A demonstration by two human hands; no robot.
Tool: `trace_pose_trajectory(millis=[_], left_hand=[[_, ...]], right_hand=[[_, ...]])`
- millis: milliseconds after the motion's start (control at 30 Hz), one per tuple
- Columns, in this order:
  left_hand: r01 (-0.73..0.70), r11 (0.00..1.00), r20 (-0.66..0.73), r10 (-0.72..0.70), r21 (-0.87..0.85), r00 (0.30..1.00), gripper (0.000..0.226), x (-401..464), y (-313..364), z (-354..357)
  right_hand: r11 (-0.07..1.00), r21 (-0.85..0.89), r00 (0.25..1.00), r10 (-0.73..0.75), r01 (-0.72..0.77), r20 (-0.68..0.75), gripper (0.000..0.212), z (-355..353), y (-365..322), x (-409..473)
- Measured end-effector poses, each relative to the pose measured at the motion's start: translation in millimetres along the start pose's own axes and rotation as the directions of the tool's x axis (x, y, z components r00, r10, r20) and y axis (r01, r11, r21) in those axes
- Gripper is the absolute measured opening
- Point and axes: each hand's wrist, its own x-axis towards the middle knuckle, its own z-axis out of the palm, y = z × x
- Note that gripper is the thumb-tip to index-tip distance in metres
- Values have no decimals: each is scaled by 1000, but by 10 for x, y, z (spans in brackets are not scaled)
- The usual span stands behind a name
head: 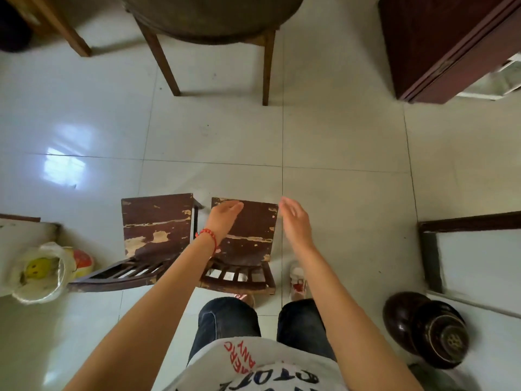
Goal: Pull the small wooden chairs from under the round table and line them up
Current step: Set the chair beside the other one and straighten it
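Two small dark wooden chairs with worn, peeling paint stand side by side on the tiled floor just in front of my feet, backrests toward me. Over the left front part of the right chair hovers my left hand, fingers loosely apart, holding nothing. My right hand is flat and open just beyond that chair's right edge, apart from it. The left chair stands untouched a small gap away. The round table is at the top of the view, with two of its legs showing.
A dark wooden cabinet stands at the upper right. A dark ceramic jar sits on the floor at the lower right. A plastic bag with yellow and red items lies at the left. Open tiles stretch between chairs and table.
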Motion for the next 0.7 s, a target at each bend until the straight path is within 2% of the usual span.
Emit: trace_pose_trajectory(millis=[167,300,500,700], left_hand=[[-269,933,-113,248,-238,962,42,-418,775,154],[-391,857,-163,356,-335,920,41,-699,1219,442],[-491,789,-227,435,-370,871,41,-1022,1673,1252],[-506,761,-260,434,-407,862,43,-1164,2044,2018]], right_hand=[[964,198,969,-140,180,-202,35,-644,-538,-214],[915,295,935,-182,275,-306,36,-1178,-735,-315],[851,393,920,-230,349,-319,34,-2169,-770,-371],[849,359,909,-287,388,-302,35,-3136,-809,-247]])
